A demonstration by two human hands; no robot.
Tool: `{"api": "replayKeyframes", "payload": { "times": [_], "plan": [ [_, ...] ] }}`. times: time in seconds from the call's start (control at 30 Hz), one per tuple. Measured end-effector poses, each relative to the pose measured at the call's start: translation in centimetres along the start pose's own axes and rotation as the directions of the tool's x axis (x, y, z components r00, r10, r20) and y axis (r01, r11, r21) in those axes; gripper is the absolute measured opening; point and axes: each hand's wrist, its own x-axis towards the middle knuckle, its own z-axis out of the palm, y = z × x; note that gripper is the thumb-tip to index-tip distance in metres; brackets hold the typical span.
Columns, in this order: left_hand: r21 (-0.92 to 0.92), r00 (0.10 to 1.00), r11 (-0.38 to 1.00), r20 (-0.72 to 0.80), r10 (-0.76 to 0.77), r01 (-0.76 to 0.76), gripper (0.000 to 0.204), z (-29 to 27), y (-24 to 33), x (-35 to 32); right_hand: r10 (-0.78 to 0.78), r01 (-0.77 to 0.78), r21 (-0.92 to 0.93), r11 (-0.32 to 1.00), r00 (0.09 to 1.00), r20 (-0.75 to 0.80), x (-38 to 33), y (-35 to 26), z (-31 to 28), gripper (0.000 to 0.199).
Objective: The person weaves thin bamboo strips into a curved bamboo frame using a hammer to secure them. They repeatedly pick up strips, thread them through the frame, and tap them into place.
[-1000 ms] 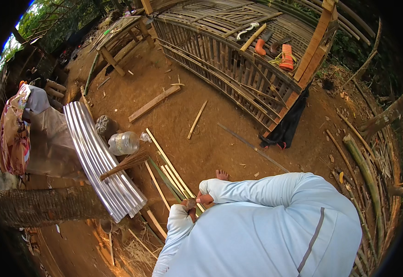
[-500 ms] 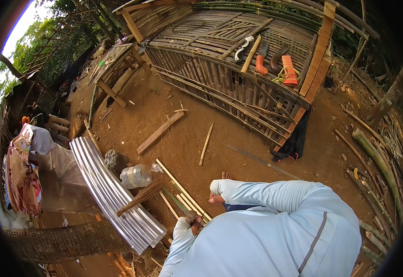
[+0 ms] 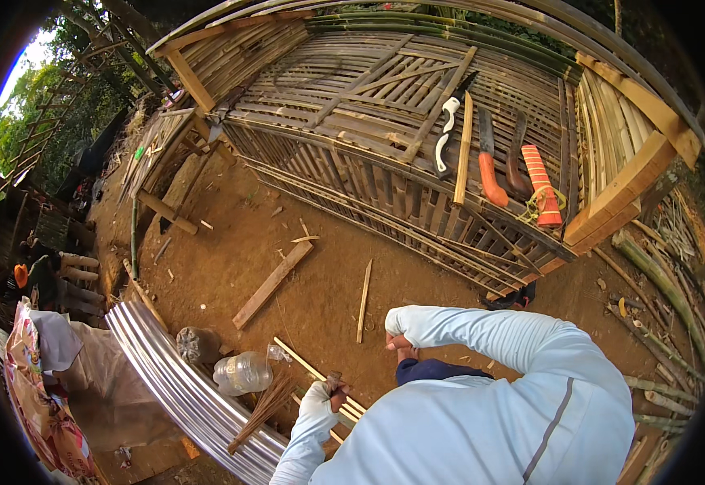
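You are working outdoors over bare brown earth (image 3: pixel 247 234), with a slatted bamboo platform (image 3: pixel 288 97) spreading across the far side and corrugated metal sheets (image 3: pixel 170 396) at your left. A clear plastic bottle (image 3: pixel 243 374) and a twig broom (image 3: pixel 262 412) are near those sheets, and a wooden plank (image 3: pixel 275 284) lies farther out. The pale strips (image 3: pixel 297 356) are on the ground in front of you, just beside your left hand (image 3: pixel 338 398); their long axis slants from upper left, near the bottle, to lower right, where your shirt (image 3: pixel 449 412) hides the ends. Your left fingers curl at a small brown thing (image 3: pixel 333 377), but you cannot tell whether they pinch it. Your right hand (image 3: pixel 398 342) hangs near your knee, its fingers bent, their exact closure too small to tell
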Motion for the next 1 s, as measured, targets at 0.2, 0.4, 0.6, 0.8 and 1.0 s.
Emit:
{"api": "replayKeyframes", "payload": {
  "times": [0.2, 0.4, 0.6, 0.8, 1.0],
  "plan": [
    [-0.01, 0.982, 0.999, 0.178, 0.055, -0.054, 0.026, -3.9, 3.9, 6.6, -0.018, 0.008, -0.094, 0.996, 0.994, -0.109, 0.8, -1.2, -4.7, 0.016],
    [-0.039, 0.884, 0.99, 0.447, 0.136, -0.132, 0.026, -4.8, 2.5, 13.8, 0.055, -0.091, -0.164, 0.982, 0.975, -0.213, 0.0, -4.2, -7.8, 0.015],
    [0.11, 0.822, 0.936, 0.52, 0.232, -0.334, 0.025, -8.5, 8.3, 21.2, 0.173, -0.207, -0.288, 0.935, 0.975, -0.14, 4.4, -4.4, -9.8, 0.015],
    [0.406, 0.752, 0.704, 0.598, 0.278, -0.583, 0.023, -17.3, 14.9, 30.8, 0.154, -0.186, -0.437, 0.88, 0.982, -0.107, 17.4, -2.0, -11.4, 0.017],
    [0.633, 0.718, 0.4, 0.689, 0.1, -0.663, 0.022, -27.2, 18.0, 39.1, 0.223, -0.294, -0.373, 0.88, 0.949, -0.221, 26.1, -7.8, -15.1, 0.018]
  ]
}}
